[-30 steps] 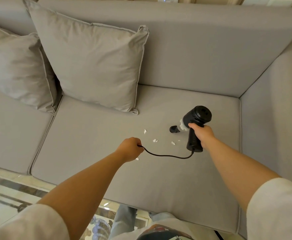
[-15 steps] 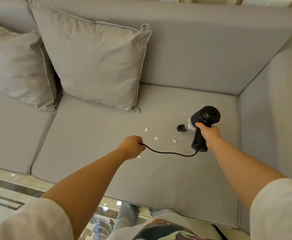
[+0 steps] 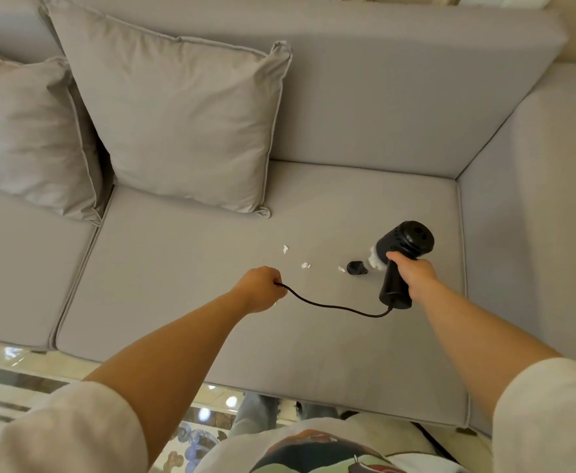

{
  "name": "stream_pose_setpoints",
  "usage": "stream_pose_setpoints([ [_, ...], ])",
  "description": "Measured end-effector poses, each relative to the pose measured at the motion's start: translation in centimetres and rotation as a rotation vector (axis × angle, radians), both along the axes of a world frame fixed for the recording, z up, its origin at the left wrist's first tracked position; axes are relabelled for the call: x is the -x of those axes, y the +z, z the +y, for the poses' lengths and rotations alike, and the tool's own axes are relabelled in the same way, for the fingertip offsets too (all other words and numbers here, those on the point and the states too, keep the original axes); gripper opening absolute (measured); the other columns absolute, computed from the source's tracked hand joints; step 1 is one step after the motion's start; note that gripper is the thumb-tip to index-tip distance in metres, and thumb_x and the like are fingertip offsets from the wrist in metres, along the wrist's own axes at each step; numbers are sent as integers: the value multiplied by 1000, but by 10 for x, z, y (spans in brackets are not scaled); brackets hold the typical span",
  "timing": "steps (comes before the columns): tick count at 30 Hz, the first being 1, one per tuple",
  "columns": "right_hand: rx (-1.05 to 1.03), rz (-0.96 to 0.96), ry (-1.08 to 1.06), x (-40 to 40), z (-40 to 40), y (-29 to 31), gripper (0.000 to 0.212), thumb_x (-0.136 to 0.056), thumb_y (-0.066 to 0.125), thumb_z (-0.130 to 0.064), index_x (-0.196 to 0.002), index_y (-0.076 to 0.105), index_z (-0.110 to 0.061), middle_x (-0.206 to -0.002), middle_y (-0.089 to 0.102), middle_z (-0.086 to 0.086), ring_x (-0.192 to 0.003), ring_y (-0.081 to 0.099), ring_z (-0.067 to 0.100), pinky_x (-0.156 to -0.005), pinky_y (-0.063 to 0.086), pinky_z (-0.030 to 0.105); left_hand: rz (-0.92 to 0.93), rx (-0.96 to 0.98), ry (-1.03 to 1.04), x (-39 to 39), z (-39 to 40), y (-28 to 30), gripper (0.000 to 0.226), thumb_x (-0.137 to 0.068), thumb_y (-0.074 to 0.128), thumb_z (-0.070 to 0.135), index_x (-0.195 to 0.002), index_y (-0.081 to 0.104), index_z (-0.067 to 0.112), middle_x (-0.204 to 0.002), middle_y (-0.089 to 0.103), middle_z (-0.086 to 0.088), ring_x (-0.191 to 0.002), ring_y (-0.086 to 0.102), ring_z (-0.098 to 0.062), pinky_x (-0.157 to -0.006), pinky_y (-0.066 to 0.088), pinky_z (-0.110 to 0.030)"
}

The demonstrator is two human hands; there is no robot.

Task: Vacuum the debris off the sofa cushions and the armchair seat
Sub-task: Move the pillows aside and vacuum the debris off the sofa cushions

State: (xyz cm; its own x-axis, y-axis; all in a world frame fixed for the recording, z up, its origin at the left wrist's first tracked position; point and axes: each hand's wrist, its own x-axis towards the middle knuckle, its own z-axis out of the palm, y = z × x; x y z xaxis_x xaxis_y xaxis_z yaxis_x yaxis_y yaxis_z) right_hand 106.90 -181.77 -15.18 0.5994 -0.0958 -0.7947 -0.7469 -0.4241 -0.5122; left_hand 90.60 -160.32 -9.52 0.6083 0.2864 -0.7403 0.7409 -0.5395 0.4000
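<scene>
On the seat cushion, your right hand gripped the vacuum, left hand pinching the cord; you needed to sweep toward nine o'clock over the scraps.

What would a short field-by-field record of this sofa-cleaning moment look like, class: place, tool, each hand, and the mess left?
place: grey sofa seat cushion
tool: black handheld vacuum, nozzle down on the cushion
right hand: grips the vacuum handle
left hand: holds the cord
mess left: white scraps to the left of the nozzle
nearby: two pillows against the backrest
</scene>
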Motion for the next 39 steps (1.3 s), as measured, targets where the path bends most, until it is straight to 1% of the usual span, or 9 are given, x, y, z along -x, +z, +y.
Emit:
stream_pose_setpoints([
  [3,3,1,-16,2,0,0,36,-80,67,-28,-106,53,-9,-74,55,7,-65,53,22,-73,45,39,14,-11,-24,8,0,-2,11,-91,51,20,-83,52,13,-67,44,6,-66,44,-15,-49,29,-18],
  [6,-5,-8,-30,6,2,0,37,-80,67,-27,-108,53,-8,-80,57,8,-68,54,23,-72,45,40,6,-15,-18,11,4,-1,13,-91,51,19,-88,58,9,-81,50,-2,-76,46,-19,-50,30,-17],
  [10,-21,-9,-38,9,10,1,35,-80,67,-28,-105,52,-9,-85,57,10,-77,55,26,-73,44,39,-3,-27,-3,14,11,1,23,-91,51,18,-103,63,3,-89,51,-3,-71,46,-16,-50,30,-16],
  [16,-4,14,5,17,21,0,33,-79,68,-28,-100,52,-9,-75,55,8,-68,55,24,-71,45,39,15,-13,-1,20,19,2,7,-91,50,17,-86,53,13,-80,50,-2,-70,46,-19,-51,30,-19],
  [18,2,14,14,20,24,0,32,-79,68,-28,-100,53,-8,-74,55,8,-65,54,23,-70,44,38,12,-12,-2,22,23,2,8,-91,51,17,-86,55,12,-84,51,-4,-71,45,-20,-50,30,-18],
  [23,3,8,0,23,31,1,33,-80,67,-28,-102,53,-7,-74,55,7,-66,54,23,-72,45,39,0,-6,4,25,30,2,8,-91,51,18,-86,54,12,-66,42,7,-65,44,-17,-49,29,-17],
  [27,-18,30,2,26,41,4,38,-80,67,-29,-107,54,-6,-75,55,8,-66,54,23,-72,45,39,-1,-3,9,29,37,2,9,-92,50,17,-85,52,13,-71,46,3,-67,44,-16,-49,29,-17],
  [31,-54,28,7,30,61,5,44,-80,67,-29,-114,53,-5,-78,55,8,-70,54,25,-73,45,39,7,-19,24,38,50,1,19,-92,49,18,-97,62,5,-88,51,-5,-78,47,-21,-51,31,-18],
  [39,-52,47,28,44,89,-1,47,-79,67,-28,-117,53,-4,-77,55,8,-68,55,24,-71,45,39,22,-5,65,54,75,0,10,-92,49,19,-85,53,14,-85,52,-5,-78,47,-22,-52,32,-19],
])
